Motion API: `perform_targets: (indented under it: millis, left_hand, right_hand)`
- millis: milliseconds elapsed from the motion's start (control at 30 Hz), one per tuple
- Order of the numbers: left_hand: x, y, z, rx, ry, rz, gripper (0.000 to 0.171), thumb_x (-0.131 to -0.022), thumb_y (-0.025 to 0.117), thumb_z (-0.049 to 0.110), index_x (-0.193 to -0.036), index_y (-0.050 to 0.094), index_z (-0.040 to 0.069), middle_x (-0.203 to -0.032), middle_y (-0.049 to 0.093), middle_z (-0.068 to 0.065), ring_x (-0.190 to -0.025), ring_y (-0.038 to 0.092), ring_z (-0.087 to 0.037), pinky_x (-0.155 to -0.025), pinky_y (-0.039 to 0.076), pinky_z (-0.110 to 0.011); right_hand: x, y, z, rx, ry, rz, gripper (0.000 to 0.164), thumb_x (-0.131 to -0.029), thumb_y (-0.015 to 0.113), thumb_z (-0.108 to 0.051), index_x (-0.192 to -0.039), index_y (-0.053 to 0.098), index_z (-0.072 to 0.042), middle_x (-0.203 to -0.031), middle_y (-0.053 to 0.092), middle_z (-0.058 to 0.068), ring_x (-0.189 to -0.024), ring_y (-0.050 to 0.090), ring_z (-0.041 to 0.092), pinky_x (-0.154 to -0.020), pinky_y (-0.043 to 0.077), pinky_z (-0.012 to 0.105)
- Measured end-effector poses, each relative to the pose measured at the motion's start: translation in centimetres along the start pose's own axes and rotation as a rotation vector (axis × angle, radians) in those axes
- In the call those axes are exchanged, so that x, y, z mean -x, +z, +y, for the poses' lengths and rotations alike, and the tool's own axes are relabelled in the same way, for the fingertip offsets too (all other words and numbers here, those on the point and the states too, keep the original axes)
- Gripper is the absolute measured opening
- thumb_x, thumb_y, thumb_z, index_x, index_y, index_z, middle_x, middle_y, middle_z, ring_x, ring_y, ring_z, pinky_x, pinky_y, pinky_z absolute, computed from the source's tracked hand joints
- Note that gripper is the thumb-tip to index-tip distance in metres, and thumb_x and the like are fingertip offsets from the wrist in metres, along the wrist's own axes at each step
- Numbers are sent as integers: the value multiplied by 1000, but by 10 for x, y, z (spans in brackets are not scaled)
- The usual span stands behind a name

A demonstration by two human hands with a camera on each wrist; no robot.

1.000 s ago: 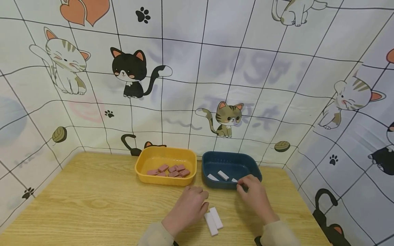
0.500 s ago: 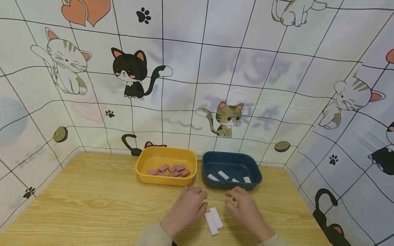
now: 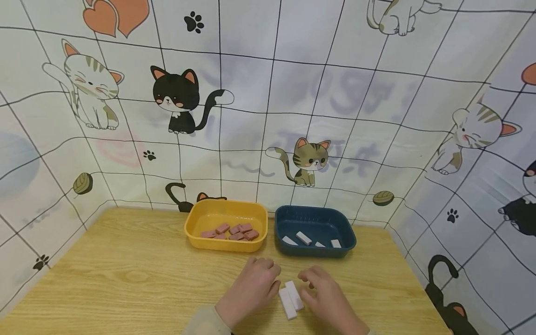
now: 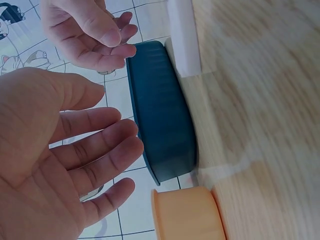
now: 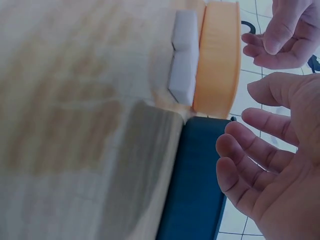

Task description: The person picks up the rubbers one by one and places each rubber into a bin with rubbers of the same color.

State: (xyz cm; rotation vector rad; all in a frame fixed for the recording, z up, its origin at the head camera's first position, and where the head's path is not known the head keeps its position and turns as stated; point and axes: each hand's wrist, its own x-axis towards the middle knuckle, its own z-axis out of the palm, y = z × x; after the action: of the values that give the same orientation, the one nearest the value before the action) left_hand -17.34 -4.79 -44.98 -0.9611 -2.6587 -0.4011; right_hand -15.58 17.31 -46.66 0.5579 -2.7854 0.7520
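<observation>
Two white rectangular blocks [image 3: 288, 303] lie side by side on the wooden table, between my hands. My left hand [image 3: 253, 286] is just left of them, fingers relaxed and slightly bent; the left wrist view shows its palm [image 4: 45, 150] with nothing in it. Close to the blocks' right side is my right hand [image 3: 326, 295], its fingers loosely bent; in the right wrist view this hand [image 5: 280, 150] holds nothing. Behind the hands stands a dark blue bin [image 3: 316, 251] with several white blocks [image 3: 303, 238] on its floor.
Left of the blue bin, a yellow bin [image 3: 226, 244] holds several reddish-pink blocks [image 3: 223, 228]. Both bins stand at the back of the wooden table [image 3: 125, 279], near a white wall covering [image 3: 251, 83] printed with cats and grid lines. A similar covering rises on the right side.
My right hand has let go of a white block in the blue bin and moved back toward the two blocks on the table. The left hand has barely moved.
</observation>
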Motion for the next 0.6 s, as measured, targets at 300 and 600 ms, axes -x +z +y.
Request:
perform_targets:
  millis: [300,600]
  left_hand:
    - [5,4,3,-27,18,-48,7,-92,75,23,-94,73,16,-87,65,5,-83,61,-12,-82,49,-36]
    - [8,5,4,-35,31,-42,7,-92,75,23,-92,72,17,-86,64,5,-82,60,-12,-81,49,-36]
  right_hand:
    - [7,4,1,-35,5,-148,18,-92,76,-19,-109,72,-14,-98,59,-8,-79,53,6,-66,48,25]
    - [8,5,3,-47,63,-254,30,-89,81,-31,-113,71,-15,-98,57,-9,-78,50,5,-66,46,25]
